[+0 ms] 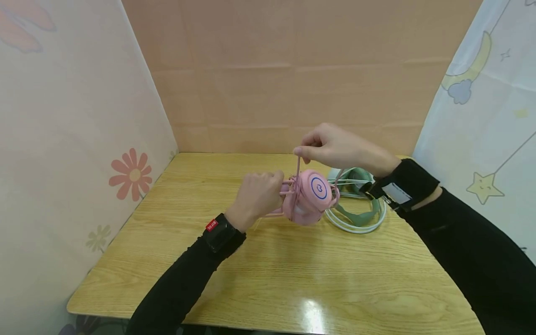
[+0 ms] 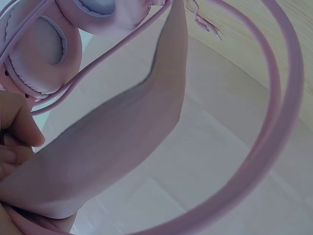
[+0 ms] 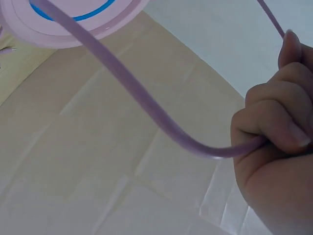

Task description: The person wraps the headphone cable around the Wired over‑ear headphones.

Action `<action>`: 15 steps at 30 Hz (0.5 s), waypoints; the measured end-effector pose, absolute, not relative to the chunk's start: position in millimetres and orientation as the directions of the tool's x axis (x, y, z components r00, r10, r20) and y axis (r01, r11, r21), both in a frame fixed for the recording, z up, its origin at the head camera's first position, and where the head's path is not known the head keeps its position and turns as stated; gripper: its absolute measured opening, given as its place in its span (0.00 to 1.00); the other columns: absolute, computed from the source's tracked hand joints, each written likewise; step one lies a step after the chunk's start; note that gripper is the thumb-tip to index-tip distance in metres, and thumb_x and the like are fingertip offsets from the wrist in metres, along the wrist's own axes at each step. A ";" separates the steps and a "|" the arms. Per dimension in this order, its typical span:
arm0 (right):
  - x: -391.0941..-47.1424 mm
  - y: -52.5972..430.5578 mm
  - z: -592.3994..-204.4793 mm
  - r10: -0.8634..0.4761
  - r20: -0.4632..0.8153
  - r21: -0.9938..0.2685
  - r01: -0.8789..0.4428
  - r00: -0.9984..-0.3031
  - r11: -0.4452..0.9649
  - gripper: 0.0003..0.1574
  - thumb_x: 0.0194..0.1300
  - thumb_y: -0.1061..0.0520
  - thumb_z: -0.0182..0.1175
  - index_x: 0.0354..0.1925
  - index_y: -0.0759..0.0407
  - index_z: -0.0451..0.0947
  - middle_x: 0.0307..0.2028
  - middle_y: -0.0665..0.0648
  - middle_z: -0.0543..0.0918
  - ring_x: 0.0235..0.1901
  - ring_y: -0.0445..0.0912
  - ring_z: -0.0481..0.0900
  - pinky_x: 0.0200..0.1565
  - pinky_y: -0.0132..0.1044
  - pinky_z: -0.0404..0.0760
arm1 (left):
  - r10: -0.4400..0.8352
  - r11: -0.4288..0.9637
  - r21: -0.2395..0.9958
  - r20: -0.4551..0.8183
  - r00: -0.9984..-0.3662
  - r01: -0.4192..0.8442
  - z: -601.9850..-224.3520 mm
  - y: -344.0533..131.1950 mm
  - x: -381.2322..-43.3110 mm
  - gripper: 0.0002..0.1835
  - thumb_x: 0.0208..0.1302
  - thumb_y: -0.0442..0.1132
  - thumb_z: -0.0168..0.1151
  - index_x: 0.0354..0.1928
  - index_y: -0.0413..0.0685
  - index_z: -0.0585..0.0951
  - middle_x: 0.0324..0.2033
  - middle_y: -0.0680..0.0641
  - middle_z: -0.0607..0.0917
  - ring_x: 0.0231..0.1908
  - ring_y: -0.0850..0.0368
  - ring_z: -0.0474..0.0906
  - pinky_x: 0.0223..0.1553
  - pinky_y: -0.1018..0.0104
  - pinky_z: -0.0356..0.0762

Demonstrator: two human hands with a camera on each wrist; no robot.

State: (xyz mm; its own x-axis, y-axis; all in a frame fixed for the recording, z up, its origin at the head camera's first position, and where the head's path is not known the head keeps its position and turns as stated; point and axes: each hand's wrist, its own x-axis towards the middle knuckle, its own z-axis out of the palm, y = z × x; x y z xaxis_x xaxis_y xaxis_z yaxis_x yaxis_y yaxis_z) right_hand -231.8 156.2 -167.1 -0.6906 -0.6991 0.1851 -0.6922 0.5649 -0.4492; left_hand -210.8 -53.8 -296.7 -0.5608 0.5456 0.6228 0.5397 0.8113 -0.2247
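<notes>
A pair of pink over-ear headphones (image 1: 304, 207) is held above the table, with a blue ring and heart-like mark on one ear cup (image 3: 83, 24). My left hand (image 1: 260, 195) grips the headband (image 2: 112, 147), its fingers curled round the band at the lower left of the left wrist view. Padded ear cushions (image 2: 41, 49) show at the upper left there. Above the ear cups, my right hand (image 1: 328, 145) pinches the pink cable (image 3: 142, 98), a length of which rises taut from the headphones. Loops of this cable pass round the ear cups and headband.
Behind and right of the pink headphones, green headphones (image 1: 363, 217) with a coiled white cable (image 1: 349, 229) lie on the wooden table (image 1: 234, 284). A tan backdrop (image 1: 251, 83) stands at the back, with patterned cloth walls (image 1: 83, 116) on both sides.
</notes>
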 end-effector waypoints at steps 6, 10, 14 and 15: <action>-237.7 153.2 -168.5 -0.695 0.203 -0.409 -0.704 -0.690 0.580 0.18 0.75 0.52 0.57 0.27 0.55 0.81 0.17 0.49 0.68 0.18 0.41 0.62 0.23 0.35 0.61 | 0.554 0.807 -0.247 0.632 -0.542 0.537 -296.4 -52.5 -208.0 0.22 0.63 0.48 0.70 0.21 0.50 0.69 0.15 0.56 0.54 0.14 0.65 0.46 0.18 0.72 0.44; -241.9 151.7 -170.9 -0.680 0.211 -0.391 -0.698 -0.702 0.600 0.17 0.74 0.53 0.58 0.27 0.55 0.81 0.17 0.49 0.69 0.17 0.42 0.62 0.23 0.35 0.61 | 0.558 0.802 -0.251 0.637 -0.531 0.542 -295.9 -51.2 -206.6 0.22 0.63 0.49 0.69 0.20 0.50 0.68 0.15 0.57 0.54 0.15 0.65 0.46 0.18 0.72 0.43; -246.3 150.4 -173.8 -0.677 0.240 -0.370 -0.711 -0.696 0.599 0.17 0.74 0.54 0.58 0.27 0.56 0.81 0.18 0.50 0.72 0.17 0.42 0.62 0.23 0.35 0.61 | 0.557 0.799 -0.250 0.648 -0.519 0.546 -296.1 -50.4 -206.1 0.23 0.62 0.51 0.70 0.20 0.51 0.68 0.15 0.57 0.54 0.15 0.65 0.46 0.18 0.72 0.44; -247.4 150.0 -174.6 -0.679 0.246 -0.366 -0.715 -0.692 0.596 0.17 0.74 0.54 0.58 0.27 0.56 0.81 0.18 0.50 0.73 0.17 0.42 0.63 0.23 0.35 0.61 | 0.558 0.798 -0.253 0.653 -0.512 0.547 -296.3 -50.2 -206.1 0.23 0.61 0.52 0.70 0.20 0.51 0.68 0.15 0.57 0.54 0.15 0.65 0.46 0.18 0.72 0.44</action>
State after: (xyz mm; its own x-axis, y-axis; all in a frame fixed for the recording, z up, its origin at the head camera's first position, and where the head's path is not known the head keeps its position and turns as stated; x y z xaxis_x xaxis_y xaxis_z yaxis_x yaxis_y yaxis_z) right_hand -247.4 150.0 -174.6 -0.6920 -0.6786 0.2461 -0.7147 0.5963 -0.3656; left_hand -206.1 -50.2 -296.3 -0.5122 0.5582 0.6527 0.5467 0.7981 -0.2535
